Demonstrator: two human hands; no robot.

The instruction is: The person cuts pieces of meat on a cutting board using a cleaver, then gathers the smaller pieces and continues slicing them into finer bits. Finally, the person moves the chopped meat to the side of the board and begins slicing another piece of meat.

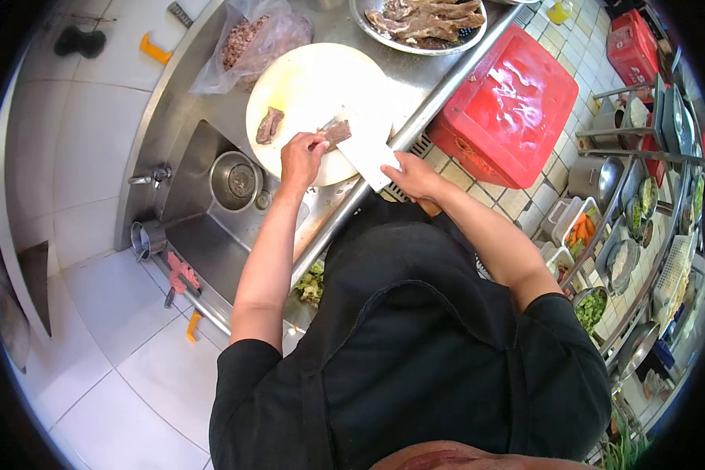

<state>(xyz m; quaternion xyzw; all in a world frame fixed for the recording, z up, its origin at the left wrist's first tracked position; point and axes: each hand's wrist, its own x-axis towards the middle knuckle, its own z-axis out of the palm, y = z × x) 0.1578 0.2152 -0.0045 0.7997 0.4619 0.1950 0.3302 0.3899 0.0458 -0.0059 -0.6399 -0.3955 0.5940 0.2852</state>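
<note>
Left hand (300, 162) was nearly closed, thumb and fingertips pinched on the near end of a brown meat piece (338, 134) on the round cutting board (290, 82). Right hand (416, 178) was closed around a wide-bladed cleaver (364, 159), thumb side up against the blade, with the end of the brown handle (429, 207) showing below the palm. Blade lay slanted over the board's near edge, its far end right beside the held meat; whether it touched could not be told. A second chunk (269, 126) sat apart on the left part of the board. Board rested on the steel counter (337, 25), bright glare over its right side. Beyond it, to the left, was a clear plastic bag (285, 37) of small brownish-pink bits; to the right, a metal bowl (359, 17) held larger browned meat strips (424, 19). Left of the board, a round metal pot (236, 182) stood in the sink (182, 182). Red lidded bin (505, 102) stood right of the counter, on the tiled-floor side.
</note>
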